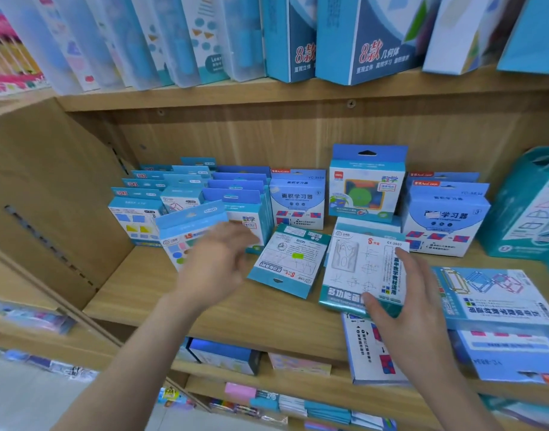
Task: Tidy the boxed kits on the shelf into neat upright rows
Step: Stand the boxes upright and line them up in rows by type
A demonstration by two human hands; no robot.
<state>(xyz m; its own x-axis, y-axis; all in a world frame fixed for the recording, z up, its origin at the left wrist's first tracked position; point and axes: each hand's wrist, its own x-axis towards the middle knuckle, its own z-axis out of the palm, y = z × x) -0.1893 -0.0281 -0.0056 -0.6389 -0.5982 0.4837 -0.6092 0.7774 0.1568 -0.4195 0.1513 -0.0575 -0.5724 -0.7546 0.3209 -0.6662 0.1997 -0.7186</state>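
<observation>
On the upper board stood a row of frosted plastic cases, tilted, beside a tall blue box printed with a red 8. Far below, a pink pack lay near stacked blue packs.

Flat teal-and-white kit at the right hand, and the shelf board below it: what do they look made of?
Flat kit: likely printed card in clear plastic wrap; its teal lower edge shows glossy highlights. Shelf board: wood or wood-look laminate, matt, pale grain lines; cannot tell which.
</observation>
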